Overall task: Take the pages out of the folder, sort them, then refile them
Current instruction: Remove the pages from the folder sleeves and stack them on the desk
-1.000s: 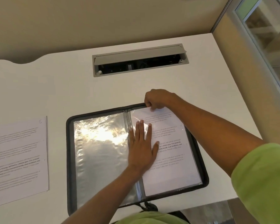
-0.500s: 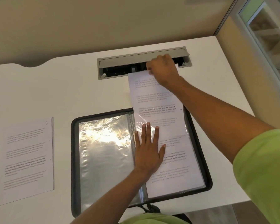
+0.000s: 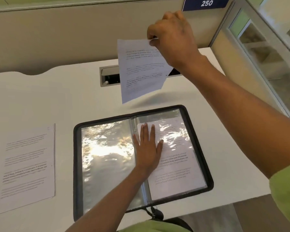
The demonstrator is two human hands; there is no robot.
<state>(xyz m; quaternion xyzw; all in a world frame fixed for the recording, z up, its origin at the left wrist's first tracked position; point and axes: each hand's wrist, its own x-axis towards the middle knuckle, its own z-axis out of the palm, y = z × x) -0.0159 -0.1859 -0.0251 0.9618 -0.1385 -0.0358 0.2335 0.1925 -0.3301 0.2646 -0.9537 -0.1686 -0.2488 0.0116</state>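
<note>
A black zip folder (image 3: 209,171) lies open on the white desk (image 3: 57,101), its clear plastic sleeves shining. My left hand (image 3: 148,148) presses flat on the right-hand sleeve near the spine, fingers straight. A printed page (image 3: 174,173) still shows inside that sleeve. My right hand (image 3: 172,37) is raised above the desk's far side and pinches the top edge of a loose printed page (image 3: 139,71), which hangs free in the air. Another printed page (image 3: 25,164) lies flat on the desk to the left of the folder.
A grey cable hatch (image 3: 107,77) is set into the desk behind the folder, partly hidden by the hanging page. A beige partition stands behind the desk, with a blue sign (image 3: 206,3) reading 250. A glass wall runs along the right. The desk's front edge is close to my body.
My right hand has drawn the page fully out of the right sleeve and lifted it up over the desk's far side. My left hand stayed pressed on the sleeve.
</note>
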